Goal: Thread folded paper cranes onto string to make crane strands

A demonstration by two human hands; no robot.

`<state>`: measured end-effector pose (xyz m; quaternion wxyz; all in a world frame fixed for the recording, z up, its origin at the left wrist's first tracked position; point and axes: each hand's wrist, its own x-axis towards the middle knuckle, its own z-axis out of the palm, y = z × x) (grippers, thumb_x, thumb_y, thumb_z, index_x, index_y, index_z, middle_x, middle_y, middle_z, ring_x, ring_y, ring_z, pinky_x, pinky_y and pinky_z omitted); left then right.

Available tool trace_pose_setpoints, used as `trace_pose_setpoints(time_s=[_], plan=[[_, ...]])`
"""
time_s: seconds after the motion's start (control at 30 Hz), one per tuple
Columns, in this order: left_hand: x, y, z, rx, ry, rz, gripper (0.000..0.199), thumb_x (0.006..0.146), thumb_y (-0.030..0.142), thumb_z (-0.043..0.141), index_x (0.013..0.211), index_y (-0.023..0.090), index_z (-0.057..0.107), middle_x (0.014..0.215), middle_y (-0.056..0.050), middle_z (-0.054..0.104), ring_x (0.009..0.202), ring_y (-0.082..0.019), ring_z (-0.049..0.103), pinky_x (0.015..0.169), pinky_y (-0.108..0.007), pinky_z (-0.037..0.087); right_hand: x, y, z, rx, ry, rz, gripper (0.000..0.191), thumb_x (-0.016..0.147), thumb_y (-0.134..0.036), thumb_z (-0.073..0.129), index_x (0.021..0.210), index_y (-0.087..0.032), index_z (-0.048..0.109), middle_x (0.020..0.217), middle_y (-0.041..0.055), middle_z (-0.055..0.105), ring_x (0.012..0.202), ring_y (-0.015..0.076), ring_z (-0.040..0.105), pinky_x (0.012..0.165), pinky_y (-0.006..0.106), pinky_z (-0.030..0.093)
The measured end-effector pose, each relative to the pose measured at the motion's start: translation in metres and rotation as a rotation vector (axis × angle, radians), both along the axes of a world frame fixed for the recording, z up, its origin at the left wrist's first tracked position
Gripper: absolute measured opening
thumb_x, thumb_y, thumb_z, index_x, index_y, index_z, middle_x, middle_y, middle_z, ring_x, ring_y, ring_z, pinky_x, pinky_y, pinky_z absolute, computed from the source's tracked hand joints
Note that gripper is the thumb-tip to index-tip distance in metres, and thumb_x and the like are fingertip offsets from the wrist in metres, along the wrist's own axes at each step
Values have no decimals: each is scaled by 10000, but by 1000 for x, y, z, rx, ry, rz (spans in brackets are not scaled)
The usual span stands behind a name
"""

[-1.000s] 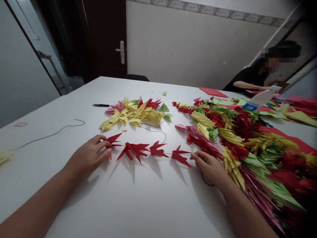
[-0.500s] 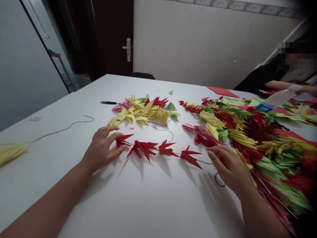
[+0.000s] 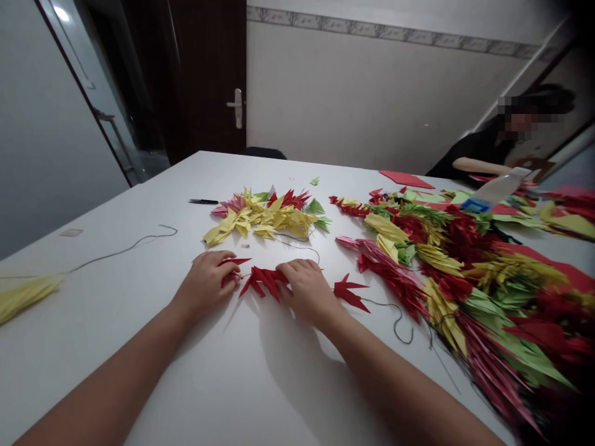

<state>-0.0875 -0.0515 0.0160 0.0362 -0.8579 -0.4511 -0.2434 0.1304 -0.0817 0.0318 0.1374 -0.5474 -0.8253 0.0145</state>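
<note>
Folded red paper pieces (image 3: 264, 280) are strung in a row on a dark cord (image 3: 395, 306) across the white table (image 3: 232, 378). My left hand (image 3: 207, 282) is closed on the leftmost red piece, whose tip sticks out past the fingers. Over the middle of the row, my right hand (image 3: 307, 288) has its fingers wrapped round a red paper piece, partly hiding it. Another red piece (image 3: 351, 293) lies just right of my right hand, and the cord runs on from it and ends in a curl.
Yellow, red and green folded papers (image 3: 269, 214) lie beyond my hands, near a black pen (image 3: 203, 201). A large colourful paper heap (image 3: 441, 260) and a bottle (image 3: 497, 191) fill the right. A person (image 3: 488, 148) sits behind. Yellow paper (image 3: 28, 297) is at left.
My right hand has moved left from the cord's right end to the middle red pieces. My left hand has closed on the leftmost piece. The view has shifted slightly, showing more of the person.
</note>
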Motion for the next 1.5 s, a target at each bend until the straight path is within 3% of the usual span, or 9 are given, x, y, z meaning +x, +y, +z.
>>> trace_pose_setpoints(time_s=[0.1, 0.3, 0.57, 0.93, 1.13, 1.5], plan=[[-3, 1, 1, -108, -2, -16, 236, 804, 243, 411, 850, 186, 635, 986, -69, 598, 879, -204, 544, 797, -372, 438, 0, 3, -6, 2, -14, -16, 193, 887, -174, 399, 881, -152, 590, 823, 54, 621, 853, 183, 546, 850, 340, 321], [-8, 4, -1, -144, 36, -8, 251, 831, 240, 357, 863, 175, 598, 962, -76, 594, 885, -213, 529, 777, -355, 450, 17, -1, -5, -22, 81, 21, 135, 855, -131, 456, 866, -168, 586, 787, 19, 620, 773, 149, 541, 756, 272, 329], [-8, 3, 2, -181, 56, 22, 279, 845, 250, 327, 846, 159, 590, 940, -81, 585, 876, -204, 514, 789, -350, 441, 30, 0, 0, -29, 51, 19, 158, 873, -136, 441, 884, -174, 595, 794, 15, 621, 754, 146, 538, 723, 268, 336], [-20, 5, 8, -216, 111, 122, 322, 832, 266, 323, 827, 132, 616, 909, -97, 569, 840, -205, 523, 776, -337, 433, 52, -3, -1, -36, -10, 12, 244, 837, -204, 498, 1072, -182, 558, 942, 52, 621, 894, 195, 555, 829, 340, 387], [-24, 4, 9, -250, 83, 160, 317, 819, 288, 335, 829, 150, 620, 945, -85, 568, 846, -196, 529, 774, -321, 427, 70, -10, -3, 35, 123, 23, 347, 832, -355, 523, 1137, -189, 524, 1169, 66, 537, 1061, 210, 496, 903, 361, 385], [-43, 8, 11, -277, 97, 235, 373, 849, 364, 298, 824, 166, 613, 926, -80, 569, 823, -194, 537, 751, -319, 426, 96, -24, -32, -37, 240, -118, 338, 818, -318, 440, 1114, -213, 563, 1022, 64, 595, 959, 214, 532, 852, 379, 426]])
